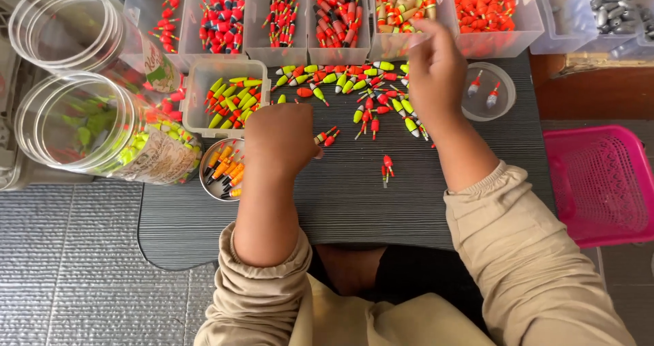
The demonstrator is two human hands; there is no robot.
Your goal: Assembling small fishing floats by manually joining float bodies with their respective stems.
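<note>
Resting left hand (281, 140) curled over floats (327, 137) on mat (340, 196), grip unclear; hovering right hand (436, 70) above pile (368, 90), fingers blurred, grip unclear.

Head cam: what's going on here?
A person sits at a dark mat strewn with small fishing floats. The left hand rests fisted on the mat beside two red floats. The right hand is raised over the pile, near the row of clear bins of sorted floats. What its fingers hold can't be seen.
</note>
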